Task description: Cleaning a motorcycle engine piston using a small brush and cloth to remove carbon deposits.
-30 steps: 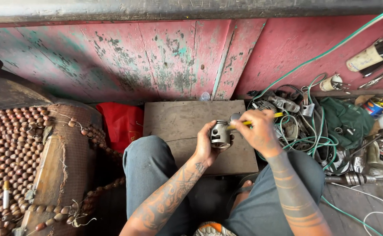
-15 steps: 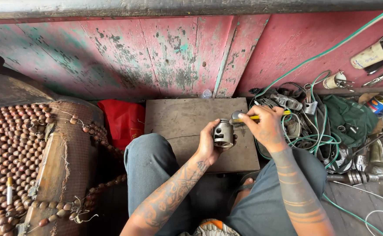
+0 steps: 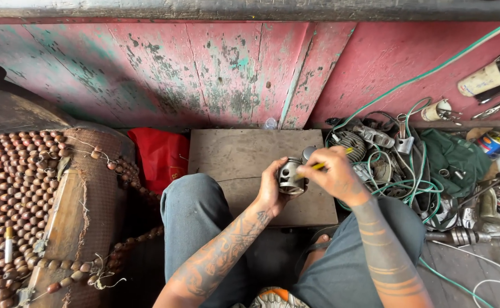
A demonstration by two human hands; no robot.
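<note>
Slippage looks the likeliest trouble: the left hand [image 3: 270, 191] cups a small grey metal piston [image 3: 290, 175] over the wooden board [image 3: 233, 154], while the right hand [image 3: 335, 174] pinches a thin yellow-handled tool [image 3: 325, 164] against it, and a slipping tip could jab the palm. The tool's tip is hidden behind the piston. The tangle of green wire [image 3: 409, 185] stays hard to sort out.

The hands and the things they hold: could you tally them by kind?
Hands: 2, the left hand and the right hand
Grey metal piston: 1, the piston in the left hand's grip
Yellow-handled tool: 1, the tool in the right hand's grip
Total: 4
</note>
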